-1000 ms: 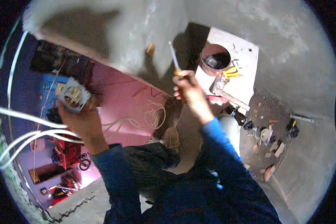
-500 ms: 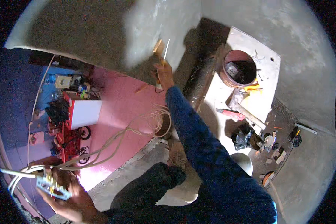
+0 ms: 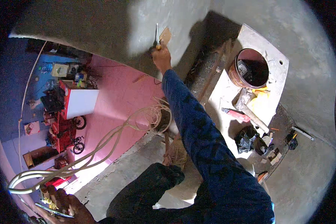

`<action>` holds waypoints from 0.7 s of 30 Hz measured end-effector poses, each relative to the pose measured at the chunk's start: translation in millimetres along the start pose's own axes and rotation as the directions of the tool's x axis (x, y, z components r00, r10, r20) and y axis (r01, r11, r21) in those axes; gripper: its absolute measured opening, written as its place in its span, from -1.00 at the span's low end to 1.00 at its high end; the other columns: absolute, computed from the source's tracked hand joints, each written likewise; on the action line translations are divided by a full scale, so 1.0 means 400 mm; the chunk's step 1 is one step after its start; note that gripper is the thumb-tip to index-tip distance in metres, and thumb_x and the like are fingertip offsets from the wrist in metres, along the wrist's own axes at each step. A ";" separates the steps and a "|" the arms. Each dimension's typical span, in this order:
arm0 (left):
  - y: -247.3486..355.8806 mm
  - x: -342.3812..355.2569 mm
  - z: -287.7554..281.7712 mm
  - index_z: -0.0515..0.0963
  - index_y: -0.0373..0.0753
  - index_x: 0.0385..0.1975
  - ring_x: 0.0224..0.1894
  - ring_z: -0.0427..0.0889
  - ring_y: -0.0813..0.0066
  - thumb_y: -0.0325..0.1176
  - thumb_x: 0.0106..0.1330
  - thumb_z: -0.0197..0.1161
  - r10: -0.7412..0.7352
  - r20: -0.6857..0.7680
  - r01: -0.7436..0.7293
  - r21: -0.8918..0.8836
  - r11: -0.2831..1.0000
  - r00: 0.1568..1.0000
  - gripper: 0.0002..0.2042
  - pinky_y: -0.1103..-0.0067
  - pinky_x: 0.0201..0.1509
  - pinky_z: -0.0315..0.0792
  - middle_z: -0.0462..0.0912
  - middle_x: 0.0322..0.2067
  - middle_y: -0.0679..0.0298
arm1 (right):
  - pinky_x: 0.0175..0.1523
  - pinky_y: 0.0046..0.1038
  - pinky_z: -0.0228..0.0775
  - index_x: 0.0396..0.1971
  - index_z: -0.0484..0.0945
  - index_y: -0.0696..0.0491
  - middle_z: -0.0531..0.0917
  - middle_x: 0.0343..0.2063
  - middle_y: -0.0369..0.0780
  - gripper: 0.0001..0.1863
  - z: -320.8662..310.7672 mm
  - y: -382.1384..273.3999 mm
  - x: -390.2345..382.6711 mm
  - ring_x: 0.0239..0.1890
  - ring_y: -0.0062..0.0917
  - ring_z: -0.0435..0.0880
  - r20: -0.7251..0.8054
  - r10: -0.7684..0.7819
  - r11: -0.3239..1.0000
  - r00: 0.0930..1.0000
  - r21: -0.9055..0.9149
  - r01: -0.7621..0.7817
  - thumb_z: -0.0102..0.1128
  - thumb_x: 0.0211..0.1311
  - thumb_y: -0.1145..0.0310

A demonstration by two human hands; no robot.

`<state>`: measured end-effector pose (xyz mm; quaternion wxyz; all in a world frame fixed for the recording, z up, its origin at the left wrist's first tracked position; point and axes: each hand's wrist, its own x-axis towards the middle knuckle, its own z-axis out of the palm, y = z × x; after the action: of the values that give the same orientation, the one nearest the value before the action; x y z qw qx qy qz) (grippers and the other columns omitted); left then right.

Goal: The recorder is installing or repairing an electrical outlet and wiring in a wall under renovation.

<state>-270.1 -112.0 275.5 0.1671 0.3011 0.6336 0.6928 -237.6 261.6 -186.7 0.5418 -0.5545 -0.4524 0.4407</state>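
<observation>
- White cable (image 3: 20, 191) loops at near left, just beyond the left hand (image 3: 72, 209), and runs in several slack strands to a coil (image 3: 160, 115) mid-scene. Whether it joins the fitting: cannot tell.
- Left hand: grip closed around a plate-shaped fitting (image 3: 54, 210) at the near left edge. Brass-coloured parts show at it; finer detail too small to read.
- Right hand (image 3: 161, 59): arm stretched far; grip closed on a screwdriver (image 3: 156, 33), shaft pointing away. Shaft lies beside a tan piece (image 3: 166, 35) at the grey wall (image 3: 149, 13); contact not determinable.
- Progress, as judged: fitting is hand-held, not yet fixed to any surface. Screwdriver is well apart from it, so no screw there is being turned. State of the connections inside: not visible.
- Right side: white board (image 3: 276, 74) carries a bucket (image 3: 235, 76), a hammer (image 3: 254, 117) and a red-handled tool (image 3: 238, 115); none is in either grip.
</observation>
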 end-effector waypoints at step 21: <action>-0.012 -0.033 0.056 0.30 -0.45 0.09 -0.44 0.28 0.52 0.12 0.37 0.09 -0.217 -0.208 0.186 -0.161 0.969 0.954 -0.35 0.59 -0.50 0.21 0.33 -0.39 0.27 | -0.59 -0.47 0.36 -0.23 0.42 0.06 0.50 -0.49 -0.29 -0.83 -0.198 -0.026 -0.012 -0.63 -0.61 0.47 0.212 0.258 0.787 0.943 0.520 -0.332 0.05 0.32 0.28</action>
<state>-246.7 -102.0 268.2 0.1853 0.1424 0.6257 0.7442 -161.3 240.8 -174.4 0.5717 -0.4099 -0.2484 0.6659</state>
